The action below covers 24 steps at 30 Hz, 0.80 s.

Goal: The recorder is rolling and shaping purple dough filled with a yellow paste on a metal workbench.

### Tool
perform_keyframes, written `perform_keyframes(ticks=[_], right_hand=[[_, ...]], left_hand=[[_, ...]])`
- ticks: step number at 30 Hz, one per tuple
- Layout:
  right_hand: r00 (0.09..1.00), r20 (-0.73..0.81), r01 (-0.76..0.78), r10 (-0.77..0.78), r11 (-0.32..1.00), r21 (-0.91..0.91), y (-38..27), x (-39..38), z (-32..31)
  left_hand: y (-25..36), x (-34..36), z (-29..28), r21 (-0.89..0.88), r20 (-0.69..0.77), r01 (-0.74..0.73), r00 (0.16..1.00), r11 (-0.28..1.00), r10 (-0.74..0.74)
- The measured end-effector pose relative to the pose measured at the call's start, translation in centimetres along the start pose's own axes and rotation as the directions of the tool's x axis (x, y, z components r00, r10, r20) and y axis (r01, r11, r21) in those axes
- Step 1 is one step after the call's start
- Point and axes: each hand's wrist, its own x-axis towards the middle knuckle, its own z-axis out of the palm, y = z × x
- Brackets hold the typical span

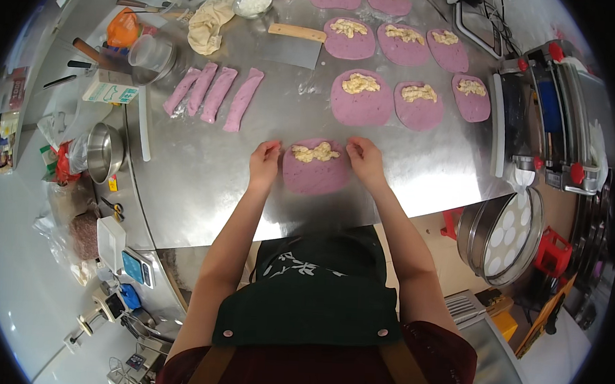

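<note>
A flattened pink dough round [314, 176] lies on the steel table just in front of me, with pale yellow filling [315, 153] across its upper part. My left hand [264, 163] is beside its upper left edge and my right hand [364, 164] beside its upper right edge. Both have curled, closed fingers; whether they pinch anything is too small to tell. Four rolled pink dough strips [221, 93] lie to the upper left. Several more filled rounds [357, 104] are arranged at the upper right.
A wooden-edged scraper [294, 52], cream cloth [208, 27] and small bowl [252, 6] sit at the back. A steel bowl [104, 155], scissors [115, 208] and scale [136, 270] are left. A machine [562, 115] and stacked round steamers [472, 242] stand right.
</note>
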Motion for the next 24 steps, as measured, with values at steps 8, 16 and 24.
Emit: perform_keyframes(ticks=[8, 16, 24], right_hand=[[0.994, -0.101, 0.049, -0.034, 0.987, 0.156, 0.3, -1.0, -1.9], [0.943, -0.070, 0.296, -0.324, 0.918, -0.263, -5.6, 6.2, -2.2], [0.796, 0.229, 0.555, -0.561, 0.523, -0.647, -13.1, 24.2, 5.8]], left_hand=[[-0.2, 1.0, -1.3, 0.004, -0.011, -0.015, 1.000, 1.000, 0.015], [4.8, 4.2, 1.0, 0.173, -0.098, -0.357, 0.921, 0.918, 0.377], [-2.7, 3.7, -1.2, 0.641, -0.641, -0.015, 0.539, 0.768, 0.546]])
